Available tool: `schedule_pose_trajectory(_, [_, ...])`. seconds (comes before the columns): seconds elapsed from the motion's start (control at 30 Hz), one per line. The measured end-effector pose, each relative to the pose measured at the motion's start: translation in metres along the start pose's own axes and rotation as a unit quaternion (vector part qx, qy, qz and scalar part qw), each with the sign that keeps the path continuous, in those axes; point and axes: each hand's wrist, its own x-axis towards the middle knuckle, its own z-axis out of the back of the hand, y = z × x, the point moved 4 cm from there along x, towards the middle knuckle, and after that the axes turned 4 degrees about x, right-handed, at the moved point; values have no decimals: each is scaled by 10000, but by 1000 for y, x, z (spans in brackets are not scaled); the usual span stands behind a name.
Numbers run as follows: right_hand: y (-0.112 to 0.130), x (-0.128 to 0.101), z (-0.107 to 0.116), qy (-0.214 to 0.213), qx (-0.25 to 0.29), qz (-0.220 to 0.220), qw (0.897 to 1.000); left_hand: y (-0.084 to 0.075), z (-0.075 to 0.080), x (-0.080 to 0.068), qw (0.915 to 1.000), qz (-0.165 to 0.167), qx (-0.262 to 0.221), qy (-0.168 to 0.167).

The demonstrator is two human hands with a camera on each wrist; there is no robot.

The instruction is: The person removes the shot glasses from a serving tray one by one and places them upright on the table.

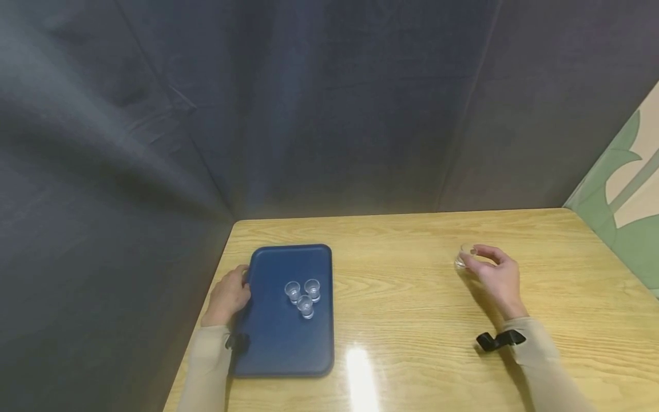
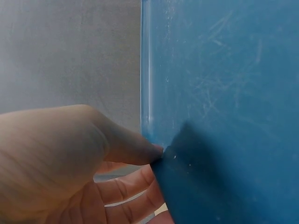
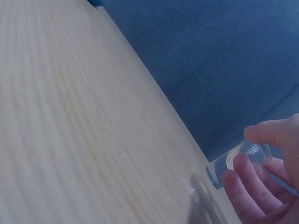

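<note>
My left hand (image 1: 228, 296) grips the left edge of a blue tray (image 1: 278, 349). In the left wrist view the thumb lies on the tray's rim and the other fingers reach beneath it. Three clear shot glasses stand upright close together on the tray, the front one (image 1: 305, 307) nearest me. Well to the right, my right hand (image 1: 498, 280) holds another clear shot glass (image 3: 219, 171) between thumb and fingers. Its base is close to the tabletop; whether it touches I cannot tell.
A light wooden table (image 1: 401, 286) carries everything. Dark cloth (image 1: 350, 114) hangs behind it and along the left side. At the far right is a surface with a green leaf pattern (image 1: 612, 189). A black strap (image 1: 499, 340) circles the right wrist.
</note>
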Motion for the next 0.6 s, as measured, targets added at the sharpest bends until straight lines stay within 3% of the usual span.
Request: schedule_pose_trajectory(0.6, [-9,7,23,-336,100,-299,9989,3,-2,1,10000,-52,-39,-4])
